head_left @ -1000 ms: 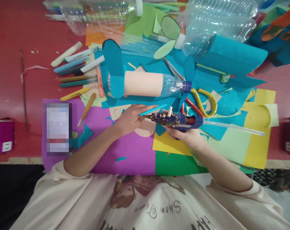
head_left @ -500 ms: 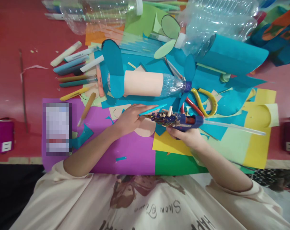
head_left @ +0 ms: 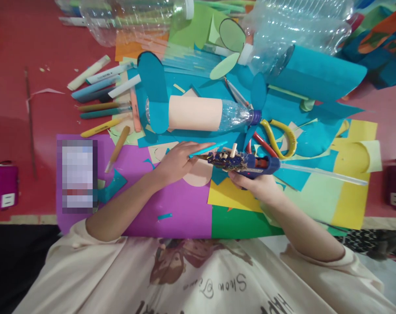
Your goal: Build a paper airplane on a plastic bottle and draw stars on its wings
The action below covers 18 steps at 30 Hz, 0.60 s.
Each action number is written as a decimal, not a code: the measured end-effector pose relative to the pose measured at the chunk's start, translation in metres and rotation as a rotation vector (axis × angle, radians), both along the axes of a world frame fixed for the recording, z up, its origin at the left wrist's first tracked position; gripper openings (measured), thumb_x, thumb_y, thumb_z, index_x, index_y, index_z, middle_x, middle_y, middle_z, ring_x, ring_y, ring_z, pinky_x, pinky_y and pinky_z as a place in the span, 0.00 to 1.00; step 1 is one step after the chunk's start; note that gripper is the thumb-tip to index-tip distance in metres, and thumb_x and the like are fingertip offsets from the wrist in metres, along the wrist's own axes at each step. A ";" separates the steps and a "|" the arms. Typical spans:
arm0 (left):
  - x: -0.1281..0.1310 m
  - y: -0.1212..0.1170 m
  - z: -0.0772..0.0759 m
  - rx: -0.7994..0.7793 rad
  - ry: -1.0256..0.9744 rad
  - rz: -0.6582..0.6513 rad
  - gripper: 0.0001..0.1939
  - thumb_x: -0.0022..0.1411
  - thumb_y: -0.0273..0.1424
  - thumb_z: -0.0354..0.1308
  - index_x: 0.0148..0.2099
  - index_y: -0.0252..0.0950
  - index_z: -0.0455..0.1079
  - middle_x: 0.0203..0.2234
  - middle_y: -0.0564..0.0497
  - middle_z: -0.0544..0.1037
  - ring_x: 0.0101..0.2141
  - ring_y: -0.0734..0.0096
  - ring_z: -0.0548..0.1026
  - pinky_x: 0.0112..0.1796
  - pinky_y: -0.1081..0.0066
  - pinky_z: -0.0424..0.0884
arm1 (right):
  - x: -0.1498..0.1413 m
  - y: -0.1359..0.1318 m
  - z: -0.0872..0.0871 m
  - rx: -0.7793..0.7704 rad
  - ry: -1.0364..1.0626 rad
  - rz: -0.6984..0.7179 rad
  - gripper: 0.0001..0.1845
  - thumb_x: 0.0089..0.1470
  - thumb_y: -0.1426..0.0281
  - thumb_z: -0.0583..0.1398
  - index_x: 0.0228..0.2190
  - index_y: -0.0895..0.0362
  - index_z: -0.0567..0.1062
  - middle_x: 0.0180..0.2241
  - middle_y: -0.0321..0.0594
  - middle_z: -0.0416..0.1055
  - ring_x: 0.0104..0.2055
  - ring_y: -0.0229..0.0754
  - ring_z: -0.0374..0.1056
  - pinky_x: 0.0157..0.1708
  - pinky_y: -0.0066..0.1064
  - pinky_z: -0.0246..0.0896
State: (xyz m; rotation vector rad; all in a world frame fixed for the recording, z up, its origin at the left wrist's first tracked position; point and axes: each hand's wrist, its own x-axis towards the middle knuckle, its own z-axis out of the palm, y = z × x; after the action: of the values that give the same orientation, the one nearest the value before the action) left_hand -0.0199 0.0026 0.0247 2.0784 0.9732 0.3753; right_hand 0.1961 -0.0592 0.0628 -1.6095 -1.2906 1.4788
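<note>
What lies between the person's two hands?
In the head view, the front of the glue gun, a thin blue strip, and cut paper beneath.

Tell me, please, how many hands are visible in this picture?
2: the left hand, left of centre, holds a blue piece; the right hand, right of centre, grips the glue gun.

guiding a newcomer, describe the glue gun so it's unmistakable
Find the clear bottle wrapped in peach paper. Below its blue cap in this picture is the glue gun. Unlike its neighbours, it has a crusted front and a long clear stick behind.
</note>
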 end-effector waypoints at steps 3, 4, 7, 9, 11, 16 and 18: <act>0.000 0.000 0.002 -0.014 0.013 0.009 0.25 0.64 0.24 0.45 0.61 0.40 0.67 0.53 0.50 0.77 0.52 0.65 0.73 0.54 0.64 0.67 | 0.001 0.000 0.000 0.005 -0.007 -0.017 0.13 0.41 0.63 0.61 0.15 0.55 0.65 0.13 0.32 0.59 0.17 0.32 0.54 0.19 0.29 0.55; 0.000 0.000 0.003 -0.015 0.017 0.012 0.25 0.64 0.24 0.45 0.61 0.40 0.68 0.54 0.50 0.77 0.52 0.65 0.73 0.55 0.64 0.67 | 0.002 -0.001 -0.001 0.008 -0.015 -0.026 0.13 0.40 0.62 0.61 0.15 0.55 0.65 0.13 0.32 0.59 0.17 0.32 0.54 0.18 0.29 0.54; 0.000 0.000 0.002 -0.009 0.019 0.009 0.25 0.65 0.25 0.44 0.62 0.40 0.67 0.54 0.50 0.76 0.53 0.65 0.73 0.55 0.65 0.67 | 0.004 -0.002 -0.002 0.001 -0.026 -0.045 0.13 0.40 0.62 0.61 0.15 0.55 0.65 0.12 0.31 0.59 0.16 0.32 0.53 0.18 0.29 0.54; -0.001 0.000 0.000 0.007 0.010 0.000 0.25 0.66 0.25 0.44 0.62 0.40 0.66 0.54 0.50 0.76 0.53 0.65 0.73 0.55 0.65 0.67 | 0.005 -0.002 -0.003 -0.008 -0.022 -0.049 0.14 0.40 0.62 0.62 0.15 0.55 0.64 0.12 0.31 0.59 0.16 0.32 0.53 0.17 0.29 0.53; -0.001 0.000 -0.001 0.027 -0.003 -0.009 0.25 0.66 0.25 0.44 0.62 0.39 0.66 0.54 0.49 0.77 0.52 0.65 0.73 0.54 0.65 0.67 | 0.005 -0.003 -0.003 -0.012 -0.021 -0.058 0.14 0.40 0.62 0.62 0.15 0.55 0.64 0.12 0.31 0.59 0.16 0.31 0.53 0.17 0.28 0.52; -0.001 -0.001 -0.001 0.031 -0.017 -0.005 0.24 0.66 0.25 0.45 0.61 0.41 0.67 0.54 0.50 0.77 0.52 0.65 0.74 0.53 0.65 0.68 | 0.006 -0.005 -0.003 -0.025 -0.036 -0.106 0.15 0.40 0.61 0.63 0.15 0.55 0.65 0.12 0.31 0.59 0.16 0.32 0.53 0.16 0.28 0.50; -0.001 -0.001 0.000 0.024 -0.022 0.002 0.23 0.67 0.26 0.45 0.60 0.42 0.68 0.53 0.50 0.77 0.51 0.65 0.74 0.53 0.65 0.68 | 0.008 -0.006 -0.003 -0.031 -0.038 -0.099 0.16 0.40 0.60 0.64 0.16 0.55 0.65 0.12 0.31 0.59 0.16 0.32 0.53 0.16 0.28 0.51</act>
State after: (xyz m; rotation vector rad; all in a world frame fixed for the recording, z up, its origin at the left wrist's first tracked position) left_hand -0.0210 0.0015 0.0250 2.0914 0.9619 0.4115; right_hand 0.2041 -0.0648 0.0593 -1.7045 -1.1960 1.4212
